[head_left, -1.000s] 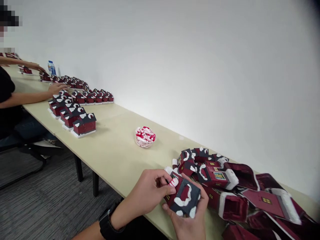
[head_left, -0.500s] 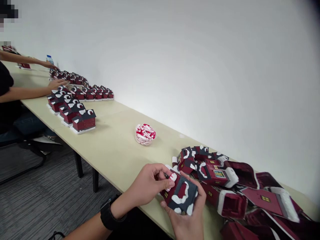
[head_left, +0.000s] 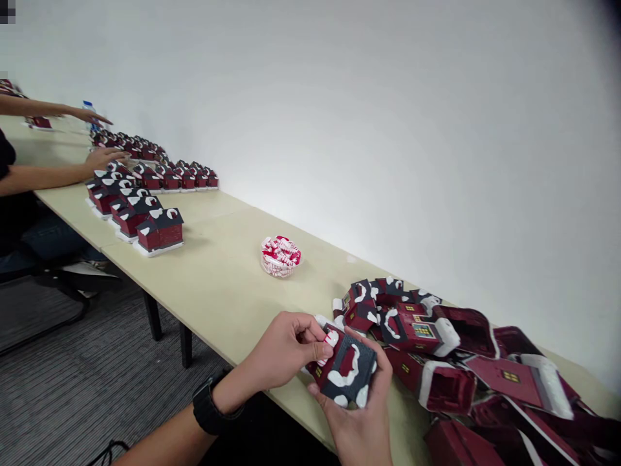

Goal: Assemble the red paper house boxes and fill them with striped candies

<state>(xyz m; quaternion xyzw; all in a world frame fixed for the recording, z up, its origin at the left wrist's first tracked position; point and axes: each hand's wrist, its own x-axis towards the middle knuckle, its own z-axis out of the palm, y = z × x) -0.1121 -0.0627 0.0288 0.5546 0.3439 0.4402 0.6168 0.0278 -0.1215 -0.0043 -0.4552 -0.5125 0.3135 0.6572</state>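
The left hand [head_left: 294, 343] pinches beside the cupped right hand [head_left: 359, 417].

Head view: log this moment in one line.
left hand: pinching striped piece at snowy-roofed house | right hand: gripping that house | bowl: on table, holding red-and-white pieces | house pile: beside right hand

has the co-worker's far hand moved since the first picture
Yes, to the picture's right: the co-worker's far hand was left of the bottle and now reaches past it.
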